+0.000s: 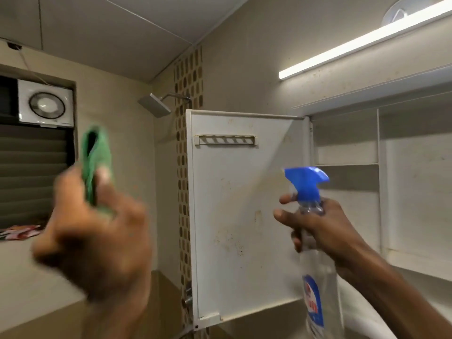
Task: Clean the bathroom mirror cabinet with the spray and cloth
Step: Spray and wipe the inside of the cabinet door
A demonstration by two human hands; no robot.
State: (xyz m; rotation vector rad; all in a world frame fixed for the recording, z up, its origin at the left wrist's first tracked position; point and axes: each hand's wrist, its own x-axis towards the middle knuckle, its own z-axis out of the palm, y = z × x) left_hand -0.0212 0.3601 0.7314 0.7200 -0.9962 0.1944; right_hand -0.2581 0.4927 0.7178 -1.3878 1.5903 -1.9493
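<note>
Spray bottle, clear with a blue trigger head and a blue-and-red label, stands upright in the right hand. That hand's fingers curl round the neck just under the trigger, and the nozzle points left toward the open cabinet door. The left hand, blurred, is raised to the left of the door; its fingers pinch a green cloth that sticks up above the hand. The two hands are well apart, with the door between them.

Just ahead of the right fingers, the inner face of the white door shows brownish spots and stains, most of them low and toward the middle. A small slotted rack is fixed near the door's top, above the nozzle. To the right of the right hand, behind the trigger head, the cabinet stands open with white shelves and an upright divider.

Above the cabinet a lit tube light runs along the wall. Beyond the door's upper left corner a square shower head hangs beside a strip of mosaic tile. Behind the cloth, at far left, an exhaust fan sits over dark window louvres, with some red and white packets lying on the sill below.
</note>
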